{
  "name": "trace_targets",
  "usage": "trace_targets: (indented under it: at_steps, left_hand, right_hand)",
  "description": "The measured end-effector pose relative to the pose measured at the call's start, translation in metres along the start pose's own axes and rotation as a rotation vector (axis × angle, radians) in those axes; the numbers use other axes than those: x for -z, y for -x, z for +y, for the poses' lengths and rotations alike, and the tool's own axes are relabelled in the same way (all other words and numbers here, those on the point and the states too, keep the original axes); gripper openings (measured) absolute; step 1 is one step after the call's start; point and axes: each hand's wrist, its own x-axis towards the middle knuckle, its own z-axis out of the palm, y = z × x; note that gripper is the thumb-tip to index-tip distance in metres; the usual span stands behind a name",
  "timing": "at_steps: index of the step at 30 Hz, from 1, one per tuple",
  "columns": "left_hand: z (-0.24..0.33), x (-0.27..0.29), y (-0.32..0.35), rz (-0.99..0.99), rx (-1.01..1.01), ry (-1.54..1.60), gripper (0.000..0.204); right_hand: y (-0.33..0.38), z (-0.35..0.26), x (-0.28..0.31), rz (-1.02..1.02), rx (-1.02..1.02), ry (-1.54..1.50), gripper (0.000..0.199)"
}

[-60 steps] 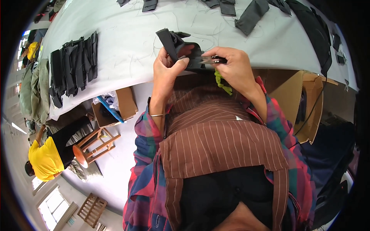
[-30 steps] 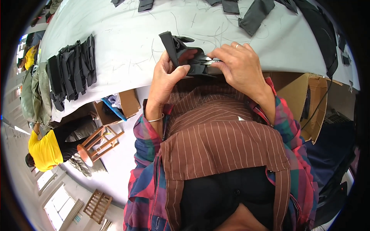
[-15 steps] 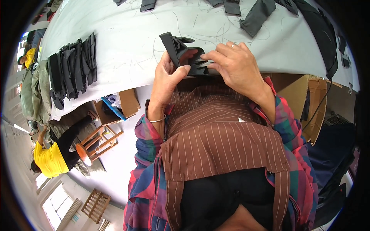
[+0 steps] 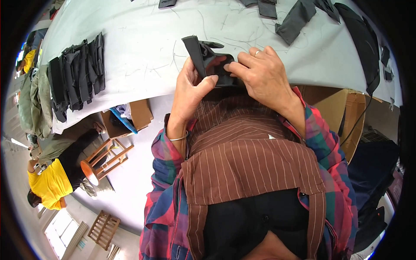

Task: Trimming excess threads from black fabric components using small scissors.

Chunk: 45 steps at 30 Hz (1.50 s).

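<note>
My left hand (image 4: 190, 89) grips a folded black fabric piece (image 4: 197, 54), with the thumb on the near side and the other fingers behind or inside it. The piece is held above the table's near edge, its opening spread so that fingers show inside. My right hand (image 4: 262, 76) is closed at the right side of the same piece, thumb and forefinger pinched at the cloth. Whether the slim silvery tool seen earlier is still in that hand is hidden.
A row of black fabric pieces (image 4: 78, 73) lies at the table's left. More black pieces (image 4: 297, 21) and loose threads are on the white-covered table (image 4: 138, 47). Cardboard boxes (image 4: 353, 117) stand below. A wooden stool (image 4: 106, 162) and a person in yellow (image 4: 50, 184) are at left.
The slim silvery tool at my right fingertips has gone out of sight. My right hand has turned and moved slightly against the cloth; my left keeps its grip. The view has shifted slightly.
</note>
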Motion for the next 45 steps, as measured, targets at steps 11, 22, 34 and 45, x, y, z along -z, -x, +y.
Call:
trace_targets:
  at_steps: [11, 22, 34, 45]
  left_hand:
    - [-0.001, -0.001, 0.001, 0.017, 0.017, -0.041, 0.052]
    - [0.047, 0.008, 0.024, 0.041, -0.106, 0.018, 0.053]
    - [0.031, 0.013, 0.026, 0.144, -0.254, 0.018, 0.050]
    - [0.038, 0.034, 0.018, 0.214, -0.334, 0.047, 0.035]
  right_hand:
    - [0.000, 0.001, 0.003, -0.033, 0.009, 0.055, 0.013]
    - [-0.002, -0.022, 0.053, 0.121, -0.164, -0.861, 0.016]
    - [-0.003, -0.034, 0.040, 0.082, -0.355, -0.683, 0.021]
    - [-0.001, -0.037, 0.049, 0.226, -0.573, -1.046, 0.020]
